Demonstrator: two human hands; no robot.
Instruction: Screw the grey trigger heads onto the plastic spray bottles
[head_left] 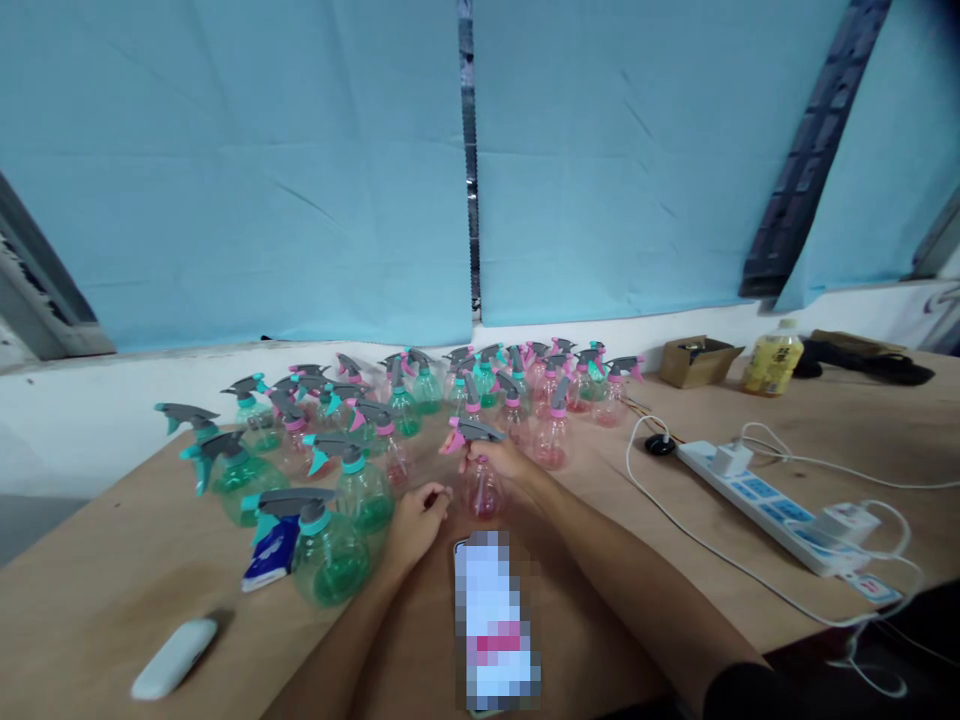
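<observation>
My right hand [491, 460] is closed around the neck of a spray bottle with a pink collar and grey-and-pink trigger head. The round clear body of this spray bottle [484, 495] stands on the table below my fingers, some pinkish liquid inside. My left hand [420, 520] rests on the table to its left, fingers curled in, with nothing visible in them. Close to my left hand stand two green-tinted spray bottles with teal collars, a nearer one [332, 560] and a farther one [365, 495]. A phone [495, 620], its screen blurred out, lies between my forearms.
Many more pink and teal spray bottles [553, 440] crowd the table [112, 570] toward the wall. At left are a blue packet [274, 552] and a white case [174, 658]. At right lie a power strip [765, 505] with white cables, a carton [697, 362] and a yellow-labelled bottle [772, 362].
</observation>
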